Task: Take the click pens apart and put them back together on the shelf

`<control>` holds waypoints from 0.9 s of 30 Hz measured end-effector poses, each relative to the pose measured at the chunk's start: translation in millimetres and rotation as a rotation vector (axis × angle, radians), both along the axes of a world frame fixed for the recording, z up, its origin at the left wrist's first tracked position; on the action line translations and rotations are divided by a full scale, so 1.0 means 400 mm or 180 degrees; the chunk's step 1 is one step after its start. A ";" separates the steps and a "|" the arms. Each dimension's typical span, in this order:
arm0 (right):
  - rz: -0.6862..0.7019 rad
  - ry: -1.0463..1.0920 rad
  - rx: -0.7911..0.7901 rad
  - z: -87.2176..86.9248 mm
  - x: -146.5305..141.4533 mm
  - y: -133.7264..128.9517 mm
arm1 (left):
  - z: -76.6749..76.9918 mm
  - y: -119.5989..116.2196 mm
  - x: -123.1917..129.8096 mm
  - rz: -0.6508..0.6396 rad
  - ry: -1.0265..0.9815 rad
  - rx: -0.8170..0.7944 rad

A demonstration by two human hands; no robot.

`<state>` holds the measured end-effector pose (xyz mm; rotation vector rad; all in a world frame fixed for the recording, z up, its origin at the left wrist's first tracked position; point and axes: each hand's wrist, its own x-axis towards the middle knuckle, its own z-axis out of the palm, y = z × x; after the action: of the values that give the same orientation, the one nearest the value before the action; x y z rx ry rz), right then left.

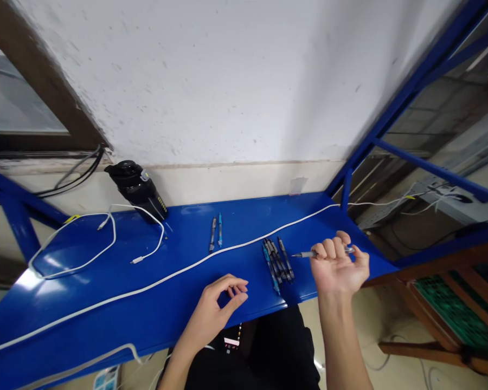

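My right hand (339, 265) is raised at the right end of the blue shelf, its fingers wrapped round a pen (307, 254) whose tip points left. Over the front edge, my left hand (223, 298) hovers with thumb and fingers apart and nothing between them. Between the two hands lies a group of several dark pens (280, 262), with a blue pen (271, 269) at its left side. Farther back, a grey pen (212, 234) and another blue pen (220, 230) lie side by side, apart from that group.
A long white cable (162, 280) crosses the blue shelf (146, 317) diagonally. At the back left stands a black bottle (136, 189) beside a looped white charging cable (114, 233). Blue frame bars (378, 130) rise on the right, and a wooden chair (451, 303) stands below them.
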<state>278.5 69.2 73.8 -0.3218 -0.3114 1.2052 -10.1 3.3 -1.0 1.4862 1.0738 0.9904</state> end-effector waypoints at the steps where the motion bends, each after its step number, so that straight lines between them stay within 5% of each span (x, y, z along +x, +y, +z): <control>1: -0.0010 -0.0001 0.0007 -0.001 0.003 -0.001 | 0.000 0.000 0.000 0.0016 0.0009 -0.0006; 9: -0.0082 -0.0203 -0.0077 -0.010 0.034 -0.017 | -0.002 0.028 -0.007 0.0410 0.0155 0.0027; 16: -0.0175 -0.0614 0.0023 -0.023 0.057 -0.009 | 0.031 0.202 -0.072 0.1333 0.1572 0.0742; 22: -0.0418 -0.2197 -0.0270 -0.136 0.104 -0.023 | 0.011 0.307 -0.115 0.1398 0.2769 0.0283; 27: -0.0624 -0.5093 -0.0193 -0.223 0.135 -0.042 | -0.014 0.317 -0.119 0.1477 0.2771 0.0294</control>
<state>332.6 52.5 -15.5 -1.3105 -1.5637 0.5214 -57.7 130.0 -6.7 1.8393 2.0840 0.6818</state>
